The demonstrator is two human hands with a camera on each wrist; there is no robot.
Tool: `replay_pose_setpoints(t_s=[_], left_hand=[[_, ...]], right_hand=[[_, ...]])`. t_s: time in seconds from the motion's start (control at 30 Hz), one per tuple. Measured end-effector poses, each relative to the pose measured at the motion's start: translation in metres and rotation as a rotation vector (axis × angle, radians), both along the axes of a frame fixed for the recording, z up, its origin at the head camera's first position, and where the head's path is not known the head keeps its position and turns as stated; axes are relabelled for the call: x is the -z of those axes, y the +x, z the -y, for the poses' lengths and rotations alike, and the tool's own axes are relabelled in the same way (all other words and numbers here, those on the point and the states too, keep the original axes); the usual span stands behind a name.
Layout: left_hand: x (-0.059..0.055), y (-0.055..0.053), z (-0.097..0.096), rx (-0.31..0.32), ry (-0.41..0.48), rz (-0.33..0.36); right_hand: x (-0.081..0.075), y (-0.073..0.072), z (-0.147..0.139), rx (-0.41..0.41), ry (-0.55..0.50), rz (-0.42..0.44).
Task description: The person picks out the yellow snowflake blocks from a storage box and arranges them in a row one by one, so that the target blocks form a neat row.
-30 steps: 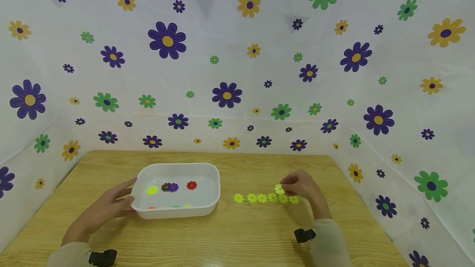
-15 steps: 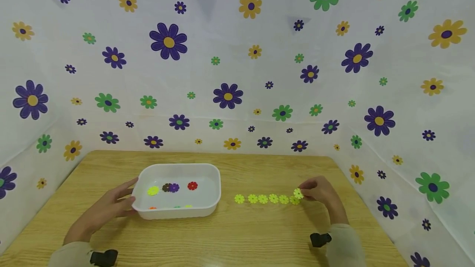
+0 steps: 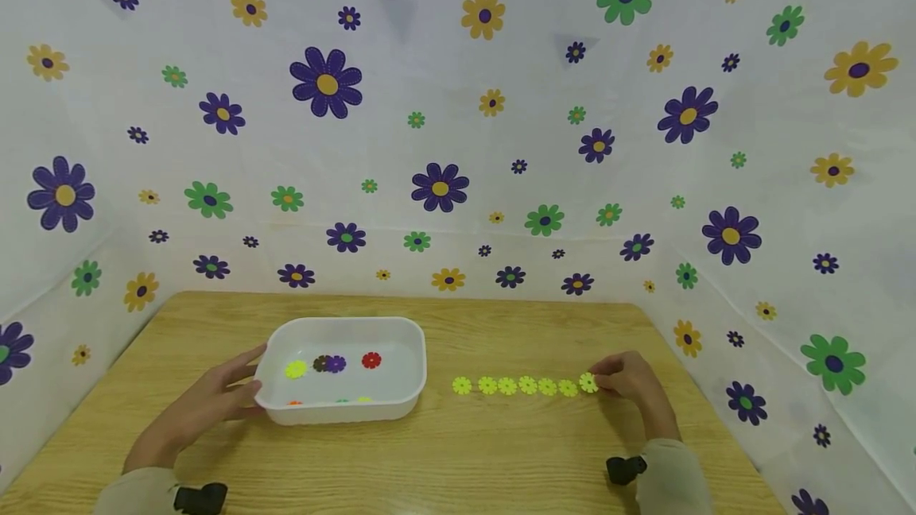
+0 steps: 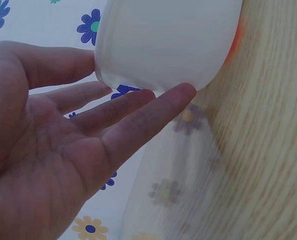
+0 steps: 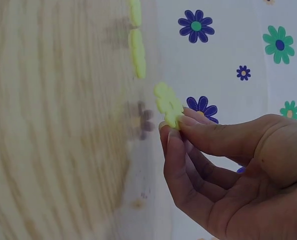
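Note:
My right hand pinches a yellow flower-shaped plastic disc between thumb and fingertips, at the right end of a row of similar discs. In the right wrist view the pinched disc is tilted and held apart from the last disc of the row. To the left, my left hand touches the left end of a white plastic tray with extended fingers. Seen from the left wrist, its fingertips lie right at the wall of the tray.
Inside the tray are a yellow disc, a brown disc, a purple disc and a red disc, with others partly hidden by the near wall. The wooden table is surrounded by a flower-print cloth.
My right hand has moved right along the row and lower, carrying the yellow disc from above the row to its right end. The left hand and the tray have stayed in place.

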State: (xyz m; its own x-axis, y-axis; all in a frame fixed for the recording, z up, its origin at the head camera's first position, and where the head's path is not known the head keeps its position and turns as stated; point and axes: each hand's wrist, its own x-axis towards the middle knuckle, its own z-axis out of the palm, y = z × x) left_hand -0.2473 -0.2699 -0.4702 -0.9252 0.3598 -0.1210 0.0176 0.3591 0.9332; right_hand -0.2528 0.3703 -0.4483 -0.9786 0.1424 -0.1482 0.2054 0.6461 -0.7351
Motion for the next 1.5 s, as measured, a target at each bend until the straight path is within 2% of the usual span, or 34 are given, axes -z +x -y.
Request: replay_pose_setpoints(t_s=[0.5, 0.9, 1.03, 1.13, 1.23, 1.4, 1.5], left_hand=[[-0.001, -0.002, -0.002, -0.005, -0.025, 0.013], [0.003, -0.002, -0.003, 0.001, -0.021, 0.022], [0.002, -0.002, -0.003, 0.003, -0.018, 0.023], [0.001, -0.002, -0.002, 0.001, -0.022, 0.023], [0.0, -0.002, -0.001, 0.002, -0.016, 0.017], [-0.001, 0.0, 0.0, 0.002, -0.004, 0.012], [-0.003, 0.001, 0.0, -0.005, -0.009, 0.012]], right_hand=[[0.014, -0.002, -0.014, 0.029, 0.04, 0.077], [0.019, 0.004, -0.014, 0.026, 0.094, 0.028], [0.016, 0.006, -0.011, 0.016, 0.124, 0.014], [0.004, 0.005, 0.004, -0.01, 0.149, -0.016], [-0.013, 0.003, 0.032, -0.081, 0.125, -0.071], [-0.04, -0.002, 0.1, -0.25, 0.021, -0.089], [-0.049, -0.005, 0.147, -0.397, -0.014, -0.085]])
